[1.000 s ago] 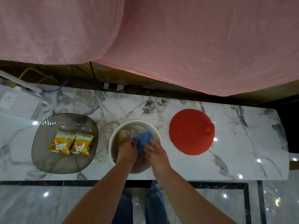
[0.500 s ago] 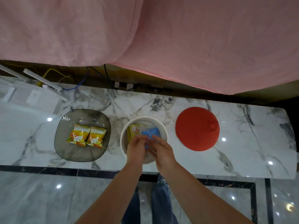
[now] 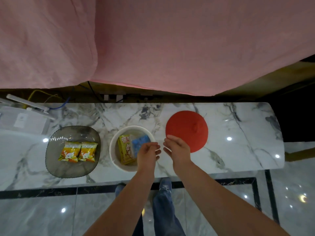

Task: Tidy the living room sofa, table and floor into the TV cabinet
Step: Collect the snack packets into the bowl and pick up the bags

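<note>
On the left of the marble desk sits a smoked glass plate carrying two yellow snack packets, side by side and touching. A careless sweep of a forearm could catch the plate's near rim and slide it toward the desk edge, since the polished stone probably gives little grip.

In the middle stands one white bowl holding one yellow drink carton and one blue packet. The carton leans against the wall, so, if the bowl is lifted unevenly, it may tip out.

The left hand hovers over the bowl's right rim, fingers loosely curled, grasping nothing. The right hand is relaxed and empty too, its fingertips just over the near edge of the one red conical lid. The lid's knob faces away from that hand, so a pinch at the thin edge could slip.

Two hands, two snack packets, one each of the rest.
</note>
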A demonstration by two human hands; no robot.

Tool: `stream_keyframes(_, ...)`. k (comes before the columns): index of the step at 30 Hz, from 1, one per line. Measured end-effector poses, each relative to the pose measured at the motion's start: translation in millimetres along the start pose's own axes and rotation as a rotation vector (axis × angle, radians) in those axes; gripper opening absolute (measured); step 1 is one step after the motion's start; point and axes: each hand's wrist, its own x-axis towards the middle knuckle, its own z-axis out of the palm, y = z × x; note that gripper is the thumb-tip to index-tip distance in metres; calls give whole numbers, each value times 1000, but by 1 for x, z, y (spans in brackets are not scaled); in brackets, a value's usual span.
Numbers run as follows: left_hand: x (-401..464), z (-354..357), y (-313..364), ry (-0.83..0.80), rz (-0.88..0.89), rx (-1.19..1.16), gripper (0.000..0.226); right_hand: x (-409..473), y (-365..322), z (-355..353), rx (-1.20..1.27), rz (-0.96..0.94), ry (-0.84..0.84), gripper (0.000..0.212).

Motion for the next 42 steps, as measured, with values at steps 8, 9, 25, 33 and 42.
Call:
stream_keyframes(8, 0, 52, 5, -142, -151, 59, 8, 33, -41, -39, 317, -68, 408, 24)
stream_keyframes(9, 2, 54, 6, -147, -174, 59, 7, 39, -44, -41, 284, -79, 409, 33)
stream_keyframes(25, 4, 36, 1, -81, -146, 164, 15, 44, -78, -49, -593, -578, 271, 19)
stream_keyframes(33, -11, 6, 0, 91, 21, -17, 41, -48, -68, -8, -267, -695, 25, 24)
stream_keyframes(42, 0, -70, -10, 252, 59, -95, 64, -85, -15, 41, -395, -687, -234, 29)
